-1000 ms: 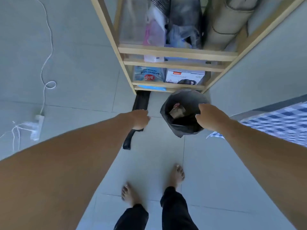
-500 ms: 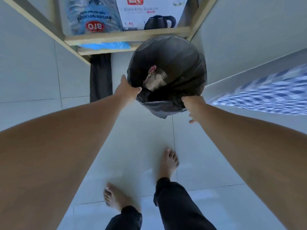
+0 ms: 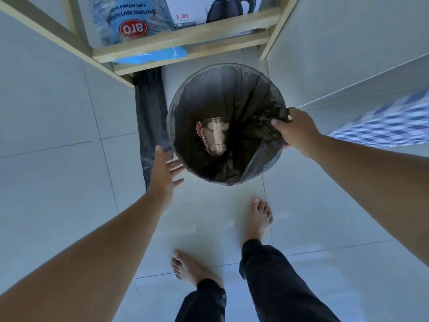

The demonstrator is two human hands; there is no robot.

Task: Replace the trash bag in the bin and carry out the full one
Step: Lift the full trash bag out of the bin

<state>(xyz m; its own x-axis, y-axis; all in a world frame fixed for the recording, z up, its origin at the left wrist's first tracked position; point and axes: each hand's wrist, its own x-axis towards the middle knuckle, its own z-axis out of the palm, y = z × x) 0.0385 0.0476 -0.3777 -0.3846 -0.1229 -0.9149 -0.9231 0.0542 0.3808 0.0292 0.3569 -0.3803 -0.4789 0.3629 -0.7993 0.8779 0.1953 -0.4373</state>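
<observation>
On the left, pale floor tiles [image 3: 53, 182] fill the view, with the leg of a wooden shelf [image 3: 185, 40] slanting in from the top. On the shelf's bottom level sit a blue-printed plastic bag [image 3: 130, 22] with a red oval label and, to its right, a kettle box [image 3: 209, 10]. A dark strip of cloth or plastic [image 3: 149, 108] lies on the floor below the shelf, just left of the bin. The left hand [image 3: 166, 169] hangs spread open, fingers apart, holding nothing, close to the bin's lower-left rim; whether the fingertips touch the rim is unclear. The bin [image 3: 176, 138] stands on the floor just in front of the shelf, lined with a black trash bag [image 3: 234, 96] whose edge is folded over the rim. Inside at the bottom lies a clear plastic cup [image 3: 217, 135] with a red-printed wrapper [image 3: 201, 133] beside it. The right hand [image 3: 296, 131] is closed on a bunched fold of the bag at the right rim. Further right shows a blue checked cloth [image 3: 390, 126]. Two bare feet stand on the floor below the bin.
</observation>
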